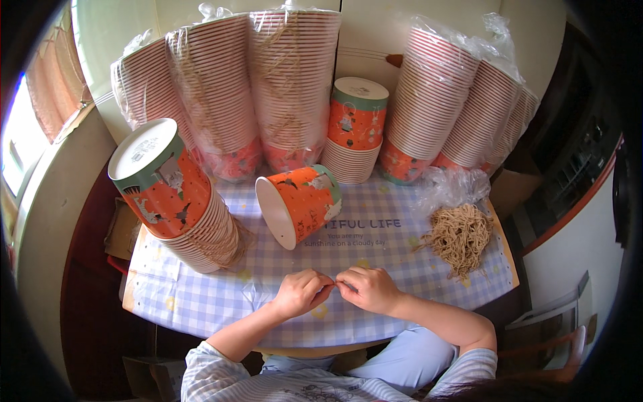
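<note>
Nearest the camera, the person's striped shirt (338, 390) is filling the lower edge, above light blue trousers (412, 358). A checked cloth (201, 298) is covering the counter (507, 254).

From the left, an unwrapped stack of orange paper buckets (171, 194) is standing base up, with brown strands hanging at its right side. Behind it, three tall plastic-wrapped stacks (214, 87) are rising. A loose orange bucket (305, 204) is lying on its side ahead of the hands, its pale mouth facing left. The left hand (305, 293) is pinching its fingertips together, its grip closed. Farther back, a shorter bucket stack (358, 124) is standing base up. The right hand (367, 290) is meeting the left at the fingertips, its grip also closed; whether anything thin is sitting between them, I cannot tell.

On the right, more wrapped stacks (439, 94) are standing behind crumpled clear plastic (459, 186), and a tangle of brown twine (461, 238) is lying just before it.
</note>
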Demonstrator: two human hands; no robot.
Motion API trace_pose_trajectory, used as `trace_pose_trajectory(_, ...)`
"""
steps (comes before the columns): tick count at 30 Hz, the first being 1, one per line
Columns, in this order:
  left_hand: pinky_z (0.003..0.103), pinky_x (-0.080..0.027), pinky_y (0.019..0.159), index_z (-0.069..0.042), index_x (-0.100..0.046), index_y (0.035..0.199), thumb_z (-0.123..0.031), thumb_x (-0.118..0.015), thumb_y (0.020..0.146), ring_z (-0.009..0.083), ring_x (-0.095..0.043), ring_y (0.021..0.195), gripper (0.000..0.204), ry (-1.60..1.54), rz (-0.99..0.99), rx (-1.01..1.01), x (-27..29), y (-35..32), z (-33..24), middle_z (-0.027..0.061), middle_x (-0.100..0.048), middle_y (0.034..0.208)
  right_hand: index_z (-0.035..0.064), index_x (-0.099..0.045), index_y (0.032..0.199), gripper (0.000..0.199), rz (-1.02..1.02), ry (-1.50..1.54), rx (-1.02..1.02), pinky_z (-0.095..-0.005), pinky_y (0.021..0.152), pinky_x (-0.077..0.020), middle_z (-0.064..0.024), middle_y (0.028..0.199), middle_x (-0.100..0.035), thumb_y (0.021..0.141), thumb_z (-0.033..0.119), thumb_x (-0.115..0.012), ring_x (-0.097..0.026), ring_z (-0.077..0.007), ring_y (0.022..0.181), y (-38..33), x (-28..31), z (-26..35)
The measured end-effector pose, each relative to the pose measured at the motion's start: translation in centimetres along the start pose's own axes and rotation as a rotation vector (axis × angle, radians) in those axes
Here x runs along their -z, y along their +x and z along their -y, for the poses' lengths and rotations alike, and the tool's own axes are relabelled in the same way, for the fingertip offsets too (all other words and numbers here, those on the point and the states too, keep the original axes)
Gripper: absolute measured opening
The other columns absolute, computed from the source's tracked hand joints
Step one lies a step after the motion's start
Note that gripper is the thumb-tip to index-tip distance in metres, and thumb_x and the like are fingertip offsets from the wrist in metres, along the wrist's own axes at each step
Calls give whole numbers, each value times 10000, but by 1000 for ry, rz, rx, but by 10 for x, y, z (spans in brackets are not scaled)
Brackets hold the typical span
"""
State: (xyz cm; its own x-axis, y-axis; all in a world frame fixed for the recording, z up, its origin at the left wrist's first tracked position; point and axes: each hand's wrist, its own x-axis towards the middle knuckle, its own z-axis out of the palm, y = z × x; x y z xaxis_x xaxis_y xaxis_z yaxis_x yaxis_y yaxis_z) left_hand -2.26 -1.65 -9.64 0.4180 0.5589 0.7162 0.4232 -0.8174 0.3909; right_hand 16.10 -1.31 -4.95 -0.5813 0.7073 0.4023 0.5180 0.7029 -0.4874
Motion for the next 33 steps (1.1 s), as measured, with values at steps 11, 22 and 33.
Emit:
trace_pose_trajectory(11, 271, -448, 474, -65, -529, 787, -39, -658, 623, 168, -544, 584, 210, 139, -6, -138, 2, 1, 1, 19, -549, 713, 68, -588, 784, 81, 15, 6, -16, -334, 505, -465, -75, 699, -611, 730, 127, -597, -592, -245, 601, -1, -2, 1)
trace_pose_trajectory(22, 376, -413, 759, -17, -405, 1138, -104, -699, 637, 315, -512, 882, 587, 90, -359, 434, 5, 5, 23, 147, -526, 1022, 79, -584, 754, 59, 6, 216, -166, -325, 506, -451, -77, 670, -601, 733, 133, -596, -582, -250, 578, 2, 1, -2)
trace_pose_trajectory(33, 398, -413, 749, 15, -338, 1229, -78, -614, 721, 366, -519, 901, 586, -27, -221, 486, -15, 0, 27, 215, -529, 1040, 60, -535, 738, 76, -13, 283, -205, -308, 489, -435, -76, 646, -579, 756, 114, -586, -573, -225, 560, 5, 12, 2)
